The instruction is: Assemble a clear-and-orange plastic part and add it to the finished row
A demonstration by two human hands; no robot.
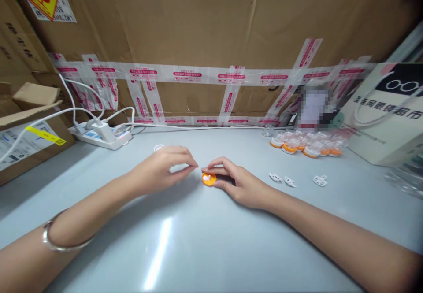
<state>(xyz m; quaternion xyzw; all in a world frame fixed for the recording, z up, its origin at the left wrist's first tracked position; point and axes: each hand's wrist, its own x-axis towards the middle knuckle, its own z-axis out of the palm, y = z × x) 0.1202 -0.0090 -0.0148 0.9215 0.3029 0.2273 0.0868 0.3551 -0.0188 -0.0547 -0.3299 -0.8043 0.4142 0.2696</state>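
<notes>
A small orange round cap (209, 179) with a white centre lies on the grey table (205, 240). My right hand (238, 182) rests beside it, fingers touching its right and far edge. Just left of the cap hovers my left hand (163, 166), thumb and fingertips pinched together near the right hand's fingertip; whether something tiny sits in the pinch I cannot tell. A silver bangle (54, 240) circles my left wrist.
A cluster of orange-based clear parts (304, 145) sits at the back right, with three white pieces (291, 180) in front. A white ring (158, 147), a power strip (102, 136) with cables, cardboard boxes and a white paper bag (383, 116) ring the table.
</notes>
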